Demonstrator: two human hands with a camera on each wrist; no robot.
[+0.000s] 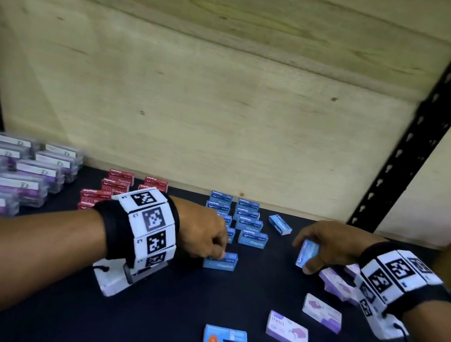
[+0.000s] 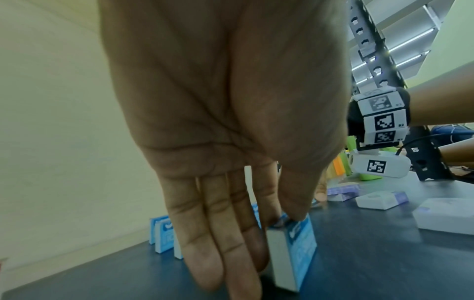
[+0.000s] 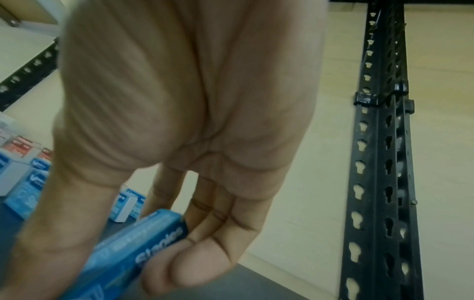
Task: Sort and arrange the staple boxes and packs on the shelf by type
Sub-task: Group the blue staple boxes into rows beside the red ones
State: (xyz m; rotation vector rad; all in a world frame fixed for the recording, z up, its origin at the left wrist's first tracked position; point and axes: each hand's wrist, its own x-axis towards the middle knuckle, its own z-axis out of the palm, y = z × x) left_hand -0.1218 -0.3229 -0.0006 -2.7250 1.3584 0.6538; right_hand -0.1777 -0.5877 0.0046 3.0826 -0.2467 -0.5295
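Blue card staple boxes: the left hand [image 1: 203, 233] pinches one [image 1: 220, 261] standing on the shelf [image 1: 137, 319] at 6 o'clock of the blue rows [image 1: 240, 220]; the right hand [image 1: 321, 243] grips another [image 1: 306, 253] aloft at their 3 o'clock. Likely stiff, dense, smooth-skinned; best taken across the long faces.

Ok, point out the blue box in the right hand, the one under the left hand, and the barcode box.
Right hand's blue box [image 1: 306, 252], head view, front face.
Left hand's blue box [image 1: 219, 264], head view, front face.
Barcode box [image 1: 225, 341], head view, top face.
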